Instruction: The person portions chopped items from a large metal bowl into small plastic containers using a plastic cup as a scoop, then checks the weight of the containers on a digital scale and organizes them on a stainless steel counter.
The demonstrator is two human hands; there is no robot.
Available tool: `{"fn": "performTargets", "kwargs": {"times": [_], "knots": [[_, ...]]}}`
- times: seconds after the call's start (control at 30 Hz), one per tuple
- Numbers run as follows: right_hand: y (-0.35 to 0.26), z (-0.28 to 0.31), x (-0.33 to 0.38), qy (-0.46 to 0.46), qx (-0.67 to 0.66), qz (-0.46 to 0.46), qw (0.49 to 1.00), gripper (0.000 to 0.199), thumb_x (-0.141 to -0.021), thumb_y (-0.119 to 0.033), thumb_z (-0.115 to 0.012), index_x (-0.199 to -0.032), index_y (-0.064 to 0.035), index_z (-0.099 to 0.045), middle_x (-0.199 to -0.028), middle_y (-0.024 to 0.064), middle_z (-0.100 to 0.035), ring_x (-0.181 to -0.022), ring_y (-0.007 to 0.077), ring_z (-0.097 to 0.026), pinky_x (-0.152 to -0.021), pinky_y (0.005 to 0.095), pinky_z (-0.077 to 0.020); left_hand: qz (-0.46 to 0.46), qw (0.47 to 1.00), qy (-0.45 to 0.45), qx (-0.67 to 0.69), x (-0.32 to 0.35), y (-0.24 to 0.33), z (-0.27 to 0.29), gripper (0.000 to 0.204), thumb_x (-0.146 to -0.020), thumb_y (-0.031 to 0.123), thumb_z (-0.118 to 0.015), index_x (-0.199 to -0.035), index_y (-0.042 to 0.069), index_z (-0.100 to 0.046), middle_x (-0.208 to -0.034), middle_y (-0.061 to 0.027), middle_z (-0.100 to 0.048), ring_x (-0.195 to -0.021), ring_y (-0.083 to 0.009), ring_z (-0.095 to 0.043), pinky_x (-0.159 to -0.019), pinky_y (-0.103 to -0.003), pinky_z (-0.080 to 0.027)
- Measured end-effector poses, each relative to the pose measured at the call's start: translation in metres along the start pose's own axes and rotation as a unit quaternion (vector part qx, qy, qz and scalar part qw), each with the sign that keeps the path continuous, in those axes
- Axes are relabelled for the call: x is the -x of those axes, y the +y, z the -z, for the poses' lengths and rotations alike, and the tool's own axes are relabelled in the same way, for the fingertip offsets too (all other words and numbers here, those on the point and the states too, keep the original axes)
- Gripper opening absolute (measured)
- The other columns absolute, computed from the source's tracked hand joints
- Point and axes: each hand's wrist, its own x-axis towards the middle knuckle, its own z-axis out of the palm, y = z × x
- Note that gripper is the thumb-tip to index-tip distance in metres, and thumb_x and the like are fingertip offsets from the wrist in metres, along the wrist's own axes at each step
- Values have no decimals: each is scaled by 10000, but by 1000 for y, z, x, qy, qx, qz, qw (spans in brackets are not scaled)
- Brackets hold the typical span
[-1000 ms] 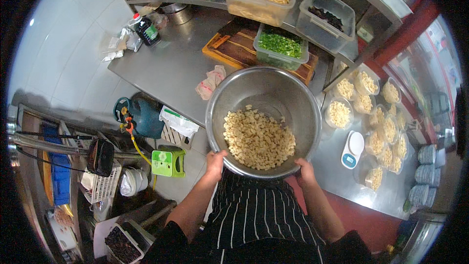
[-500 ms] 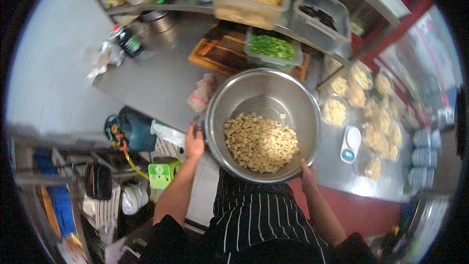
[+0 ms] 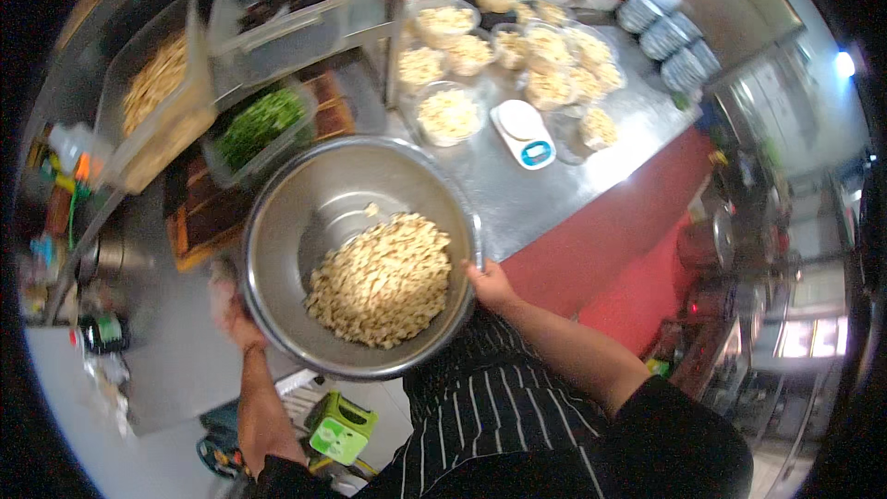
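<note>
A large steel bowl (image 3: 296, 212) hangs in front of my body, tilted slightly, with a heap of small pale diced pieces (image 3: 383, 282) in its lower part. I cannot tell what food they are. My left hand (image 3: 233, 312) is closed at the bowl's left side, its fingers partly hidden and smeared. On the other side, my right hand (image 3: 492, 286) grips the bowl by its rim, thumb showing and fingers out of sight beneath. Beyond the bowl, a white kitchen scale (image 3: 524, 132) rests on the steel counter among clear tubs of pale food (image 3: 448, 114).
A clear bin of chopped greens (image 3: 261, 127) stands on a wooden board (image 3: 189, 222). On the shelf above are a bin of pale strips (image 3: 152, 83) and a bin of dark pieces (image 3: 282, 7). Stacked bowls (image 3: 667, 37) stand far right. A green stool (image 3: 342, 430) is below.
My view has swung to the right, bringing the tubs and scale toward the middle. Both hands have carried the bowl along; the heap inside looks the same.
</note>
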Motion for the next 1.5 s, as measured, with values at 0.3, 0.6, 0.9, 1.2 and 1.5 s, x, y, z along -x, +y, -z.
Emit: {"fn": "performTargets", "kwargs": {"times": [0.3, 0.6, 0.9, 1.2, 1.5], "knots": [[3, -10, -18, -89, 25, 30, 995, 496, -944, -373, -533, -1264, 5, -520, -1066, 179, -647, -993, 249, -614, -898, 375, -474, -385, 565, 166, -711, 134, 18, 2, 816, -806, 410, -616, -1444, 13, -296, -1425, -270, -363, -1313, -475, -322, -1081, -548, -283], [-5, 39, -7, -311, 28, 86, 946, 514, -943, -416, -561, -1239, 4, -543, -1083, 193, -648, -966, 247, -621, -834, 349, -492, -201, 679, 137, -692, 345, -116, -87, 614, -873, 325, -577, -1350, -14, -390, -1327, -323, -413, -1204, -487, -436, -1022, -516, -357], [252, 292, -16, -189, 232, -156, 941, 420, -874, -327, -564, -1110, 13, -635, -1011, 214, -667, -932, 344, -646, -793, 432, -512, 98, 698, -241, -667, 363, -191, -265, 531, -873, 362, -533, -1273, 16, -491, -1242, -282, -513, -1146, -455, -501, -974, -484, -406], [501, 489, 94, -76, 200, -202, 956, 260, -865, -275, -602, -1018, -74, -667, -816, 131, -666, -712, 261, -646, -596, 419, -512, 143, 557, -404, -712, 365, -232, -342, 490, -872, 400, -489, -1195, 45, -592, -1158, -241, -614, -1088, -422, -567, -925, -451, -455], [553, 371, 139, 177, -227, -168, 943, 288, -891, -252, -560, -1020, -19, -669, -964, 150, -661, -817, 266, -617, -714, 415, -470, 116, 486, -456, -736, 286, -257, -549, 396, -906, 308, -466, -1174, 60, -620, -1157, -226, -618, -1057, -406, -584, -854, -467, -482]]}}
